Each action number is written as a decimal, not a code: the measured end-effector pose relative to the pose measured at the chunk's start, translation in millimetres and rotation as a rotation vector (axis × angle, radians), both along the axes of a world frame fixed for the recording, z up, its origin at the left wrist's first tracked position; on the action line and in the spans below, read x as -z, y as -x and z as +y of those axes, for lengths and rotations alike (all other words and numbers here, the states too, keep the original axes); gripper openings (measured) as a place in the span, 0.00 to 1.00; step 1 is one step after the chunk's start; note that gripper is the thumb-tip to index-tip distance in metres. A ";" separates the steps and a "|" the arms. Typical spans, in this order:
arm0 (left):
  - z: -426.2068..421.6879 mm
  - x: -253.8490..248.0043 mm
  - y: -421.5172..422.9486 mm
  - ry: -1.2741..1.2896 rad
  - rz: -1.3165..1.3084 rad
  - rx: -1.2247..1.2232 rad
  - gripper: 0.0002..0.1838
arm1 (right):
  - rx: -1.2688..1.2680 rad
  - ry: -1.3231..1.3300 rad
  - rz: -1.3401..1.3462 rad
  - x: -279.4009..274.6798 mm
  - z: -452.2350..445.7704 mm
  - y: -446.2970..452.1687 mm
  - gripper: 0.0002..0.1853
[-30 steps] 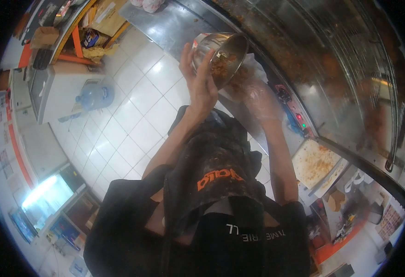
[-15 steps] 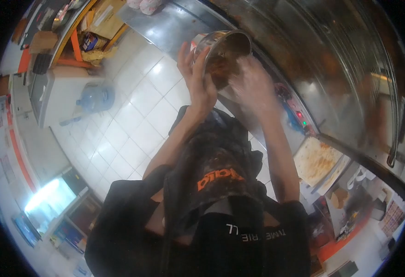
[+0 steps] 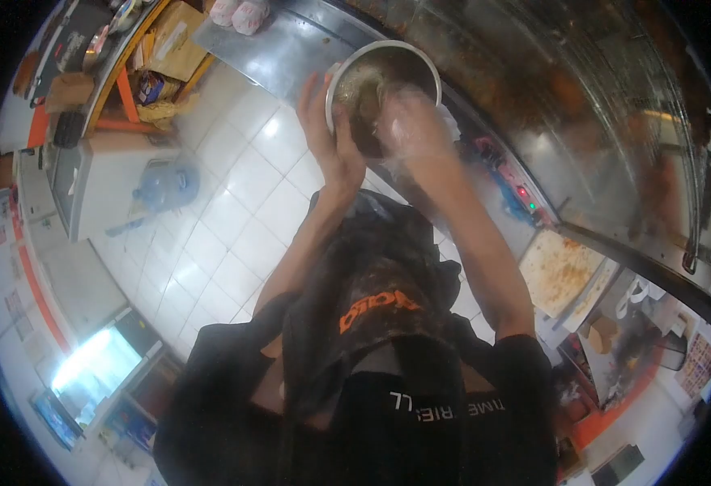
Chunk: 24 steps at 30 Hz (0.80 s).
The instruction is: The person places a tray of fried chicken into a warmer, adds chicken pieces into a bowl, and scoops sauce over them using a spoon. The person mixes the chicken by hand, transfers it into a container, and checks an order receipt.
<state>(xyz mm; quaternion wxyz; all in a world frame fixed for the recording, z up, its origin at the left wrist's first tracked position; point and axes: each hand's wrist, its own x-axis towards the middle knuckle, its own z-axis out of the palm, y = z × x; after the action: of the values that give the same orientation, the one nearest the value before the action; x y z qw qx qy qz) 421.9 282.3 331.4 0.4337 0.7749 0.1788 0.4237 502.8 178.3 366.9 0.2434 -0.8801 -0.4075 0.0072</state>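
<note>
A round metal bowl is tilted toward the camera above the edge of the steel counter. My left hand grips its left side, fingers wrapped along the outside. Inside the bowl, dark and greenish food remnants show, partly blurred. My right hand reaches into the bowl, smeared by motion, seemingly in a thin clear glove; its fingers and whatever they hold cannot be made out. Behind the bowl's right edge lies some white paper or plastic.
A large glass-fronted metal case fills the right, with red and green lights beside it. Wrapped round items lie on the steel counter. A stained board stands at right. A blue water bottle is on the left.
The bowl has turned its opening toward the camera and shifted slightly left. My right hand has moved from beside the bowl into it. My left hand keeps its hold.
</note>
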 end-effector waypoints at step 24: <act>-1.3 -4.8 -11.3 -0.077 -0.014 0.066 0.18 | -0.093 0.178 0.204 7.9 -4.9 -18.7 0.18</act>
<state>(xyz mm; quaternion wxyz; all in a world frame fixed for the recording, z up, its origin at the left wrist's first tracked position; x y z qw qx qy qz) 433.2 280.9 336.1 0.4183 0.7936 0.1337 0.4210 521.5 173.4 359.0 0.2041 -0.8730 -0.4190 0.1439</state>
